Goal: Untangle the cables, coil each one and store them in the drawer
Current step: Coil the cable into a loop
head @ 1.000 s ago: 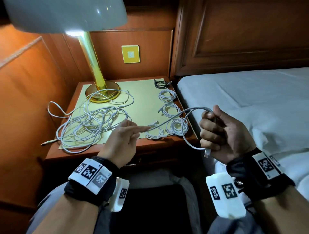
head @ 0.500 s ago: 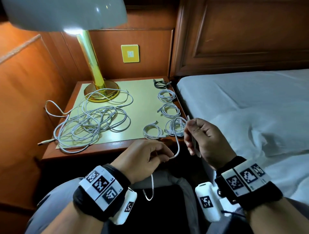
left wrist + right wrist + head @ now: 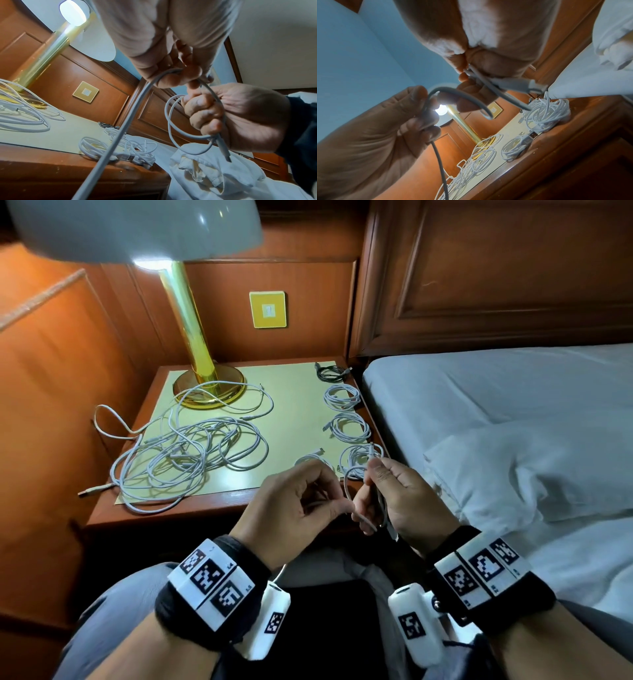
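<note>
Both hands hold one white cable (image 3: 346, 487) in front of the nightstand (image 3: 205, 508). My left hand (image 3: 342, 505) pinches a run of this cable (image 3: 130, 115) between thumb and fingers. My right hand (image 3: 373, 498) grips small loops of it in a fist, and the plug end (image 3: 224, 152) sticks out below. A tangled pile of white cables (image 3: 191, 453) lies on the nightstand's left half. Coiled white cables (image 3: 349, 426) and one dark coil (image 3: 330, 373) line its right edge. No drawer shows in any view.
A brass lamp (image 3: 191, 337) stands at the back left of the nightstand, its base under part of the tangle. A bed with white sheets (image 3: 496, 405) adjoins on the right. Wood panelling with a yellow switch plate (image 3: 268, 309) is behind.
The left hand came back from the tabletop and took hold of the cable. Both hands drew together toward my body, and the long span of cable shrank into small loops at the right hand.
</note>
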